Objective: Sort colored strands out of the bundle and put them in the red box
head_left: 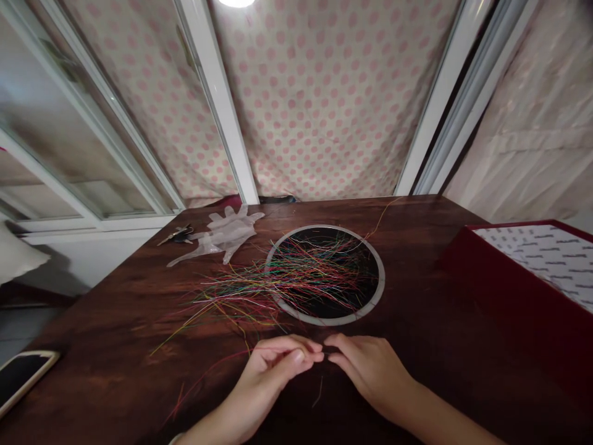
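My left hand [280, 364] is closed in a pinch on a thin red wire [217, 358], which trails away to the left over the table. Just to the right is my right hand [370, 371], its thumb and forefinger slightly apart around the area of the wire's end, with a dark gap between them. Beyond both hands lies a loose heap of thin multicoloured wires [306, 275]. It spreads across a round black tray with a pale grey rim [380, 281] and spills off its left side. A short bit of wire [319, 392] rests below my hands.
Clear plastic gloves [229, 235] and a bunch of keys [180, 235] lie at the back left of the brown wooden table [417, 247]. A phone [25, 377] is at the left edge. On the right stands a dark red box [514, 309] with a white printed lining.
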Demonstrator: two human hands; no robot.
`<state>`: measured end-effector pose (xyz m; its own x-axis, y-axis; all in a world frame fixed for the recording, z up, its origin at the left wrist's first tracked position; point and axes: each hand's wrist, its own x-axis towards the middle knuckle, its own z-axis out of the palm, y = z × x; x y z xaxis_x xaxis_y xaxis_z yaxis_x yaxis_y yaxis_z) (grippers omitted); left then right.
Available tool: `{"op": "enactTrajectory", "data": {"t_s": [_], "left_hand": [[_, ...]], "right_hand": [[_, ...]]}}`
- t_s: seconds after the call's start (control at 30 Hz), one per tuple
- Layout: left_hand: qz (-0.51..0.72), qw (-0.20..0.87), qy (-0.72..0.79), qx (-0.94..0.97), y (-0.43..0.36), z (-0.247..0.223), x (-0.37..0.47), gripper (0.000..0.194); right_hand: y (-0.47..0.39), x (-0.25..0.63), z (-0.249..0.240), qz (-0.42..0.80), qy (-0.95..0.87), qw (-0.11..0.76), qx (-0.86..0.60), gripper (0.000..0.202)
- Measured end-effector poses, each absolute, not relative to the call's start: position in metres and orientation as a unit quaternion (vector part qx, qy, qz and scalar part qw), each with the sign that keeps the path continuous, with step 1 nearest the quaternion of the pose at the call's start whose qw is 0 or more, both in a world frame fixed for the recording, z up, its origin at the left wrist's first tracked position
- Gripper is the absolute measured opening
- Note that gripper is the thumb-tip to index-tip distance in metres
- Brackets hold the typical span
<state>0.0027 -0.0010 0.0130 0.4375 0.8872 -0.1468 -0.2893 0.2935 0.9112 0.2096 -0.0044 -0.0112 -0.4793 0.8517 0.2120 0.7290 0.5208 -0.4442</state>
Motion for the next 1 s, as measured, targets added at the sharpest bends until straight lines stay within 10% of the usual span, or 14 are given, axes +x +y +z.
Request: {"op": "enactTrajectory", "data": {"t_s": [0.53, 1.0], "left_hand": [[0.588, 0.618, 0.395, 0.342, 0.015, 0.011, -0.003, 0.011], [0.381, 0.670, 0.386, 0.508, -0.004, 0.014, 0.005, 0.015]], "right_hand": [[0.010, 0.230, -0.006, 0.348, -0.630, 0.465, -0.515, 0.021], [0.008, 0.218, -0.008, 0.466, -0.544, 0.503, -0.483, 0.022]]}}
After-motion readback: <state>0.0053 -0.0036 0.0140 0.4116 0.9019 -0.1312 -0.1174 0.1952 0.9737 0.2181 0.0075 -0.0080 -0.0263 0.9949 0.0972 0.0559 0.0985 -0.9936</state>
